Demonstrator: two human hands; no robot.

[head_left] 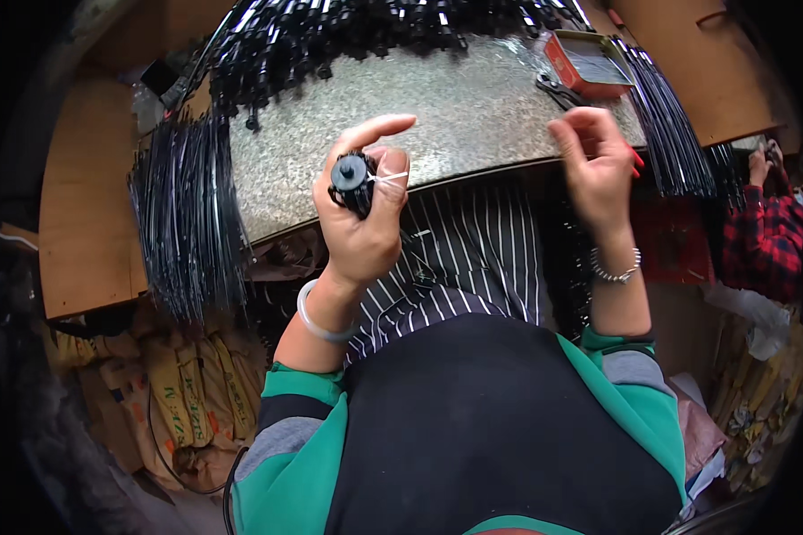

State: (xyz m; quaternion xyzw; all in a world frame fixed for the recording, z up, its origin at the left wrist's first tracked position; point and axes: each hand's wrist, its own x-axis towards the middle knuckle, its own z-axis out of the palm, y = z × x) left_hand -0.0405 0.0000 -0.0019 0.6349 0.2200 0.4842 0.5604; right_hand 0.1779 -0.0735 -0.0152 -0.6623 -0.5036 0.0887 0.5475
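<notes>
Over the near edge of the desk (473,107), the left hand (359,218) has its fingers clamped around a black part (352,171); white thread (389,179) already sits there, fastened or not I cannot tell. The blurred right hand (600,174) curls, contents unclear. Black rods (330,40) pile beyond.

Box (589,87) on the tabletop (473,107) (tool (558,92) beside it), rod bundles (187,214) left and right.

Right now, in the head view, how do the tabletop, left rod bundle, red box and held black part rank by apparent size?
1. Tabletop
2. Left rod bundle
3. Red box
4. Held black part; nearness may enlarge it
</notes>
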